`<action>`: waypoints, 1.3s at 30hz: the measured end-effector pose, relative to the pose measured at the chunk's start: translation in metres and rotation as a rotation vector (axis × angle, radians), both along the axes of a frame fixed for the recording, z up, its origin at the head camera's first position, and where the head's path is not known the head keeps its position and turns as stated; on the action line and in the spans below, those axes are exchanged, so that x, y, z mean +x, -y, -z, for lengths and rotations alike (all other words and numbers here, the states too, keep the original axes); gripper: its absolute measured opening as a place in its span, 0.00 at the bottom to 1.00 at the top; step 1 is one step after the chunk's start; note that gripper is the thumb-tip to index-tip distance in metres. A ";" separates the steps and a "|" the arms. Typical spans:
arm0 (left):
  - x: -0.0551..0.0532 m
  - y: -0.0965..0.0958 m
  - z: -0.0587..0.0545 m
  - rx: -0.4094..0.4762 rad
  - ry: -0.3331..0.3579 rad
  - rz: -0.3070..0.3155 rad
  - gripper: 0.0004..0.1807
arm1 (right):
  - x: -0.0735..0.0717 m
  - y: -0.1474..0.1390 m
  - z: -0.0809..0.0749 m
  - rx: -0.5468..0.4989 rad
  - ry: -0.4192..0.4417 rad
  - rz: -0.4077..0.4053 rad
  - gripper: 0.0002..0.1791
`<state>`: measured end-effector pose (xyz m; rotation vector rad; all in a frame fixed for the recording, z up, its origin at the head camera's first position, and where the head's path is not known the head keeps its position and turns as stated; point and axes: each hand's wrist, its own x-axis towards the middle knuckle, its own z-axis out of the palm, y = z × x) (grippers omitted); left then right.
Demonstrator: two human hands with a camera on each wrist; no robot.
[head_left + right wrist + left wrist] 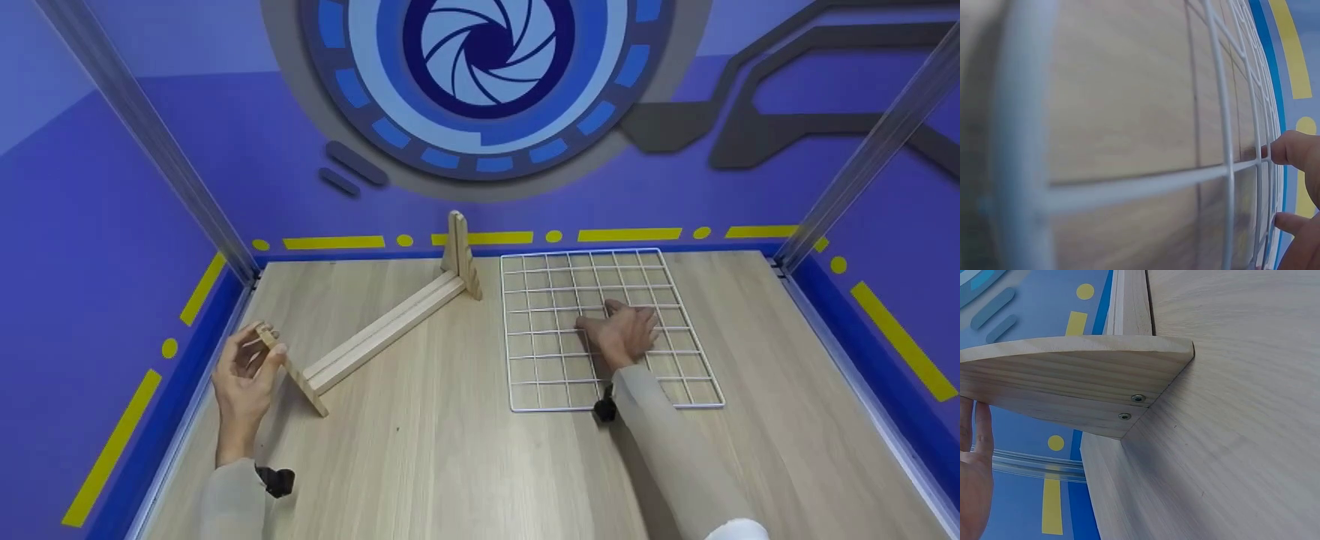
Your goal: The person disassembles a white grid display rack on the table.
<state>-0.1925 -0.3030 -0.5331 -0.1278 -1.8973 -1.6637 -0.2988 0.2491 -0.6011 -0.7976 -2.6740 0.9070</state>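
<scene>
On the left of the table stands a wooden stand (386, 330), two upright end pieces joined by a long grooved bar. My left hand (246, 375) pinches the top of its near end piece (311, 394) between thumb and fingers. Two metal screws (1138, 398) show on that end piece in the left wrist view. A white wire grid (551, 410) lies on the table to the right. Over its middle, my right hand (622, 334) rests with spread fingers. The right wrist view shows fingertips (1280, 149) touching the wires; one tip reaches between them.
A wood-grain table (442, 465) carries both things. Blue panels with yellow marks (630, 235) close off the back and sides. Metal posts (172, 165) rise at the rear corners. The stand's far end piece (459, 255) is near the back wall.
</scene>
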 end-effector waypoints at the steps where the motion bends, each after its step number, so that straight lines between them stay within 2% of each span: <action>1: 0.001 -0.001 -0.001 -0.001 0.006 -0.006 0.26 | 0.000 0.000 0.000 0.001 0.006 -0.003 0.42; 7: 0.004 -0.005 -0.007 -0.006 0.003 -0.016 0.26 | 0.000 -0.001 0.001 0.017 0.012 -0.028 0.41; 10: 0.002 -0.004 -0.005 -0.003 0.002 -0.015 0.26 | 0.001 -0.002 0.002 0.023 -0.007 -0.037 0.40; 18: -0.009 0.006 0.019 0.034 0.006 -0.009 0.28 | 0.006 -0.004 0.009 0.013 -0.007 -0.049 0.40; 22: -0.010 0.008 0.024 0.056 -0.004 0.007 0.28 | 0.009 -0.005 0.010 0.000 0.008 -0.036 0.40; 33: -0.012 0.007 0.025 0.099 -0.071 0.024 0.28 | 0.013 -0.004 0.014 -0.038 -0.028 -0.049 0.40; 39: -0.010 0.003 0.019 0.134 -0.046 0.018 0.29 | 0.011 -0.006 0.013 -0.048 -0.041 -0.040 0.40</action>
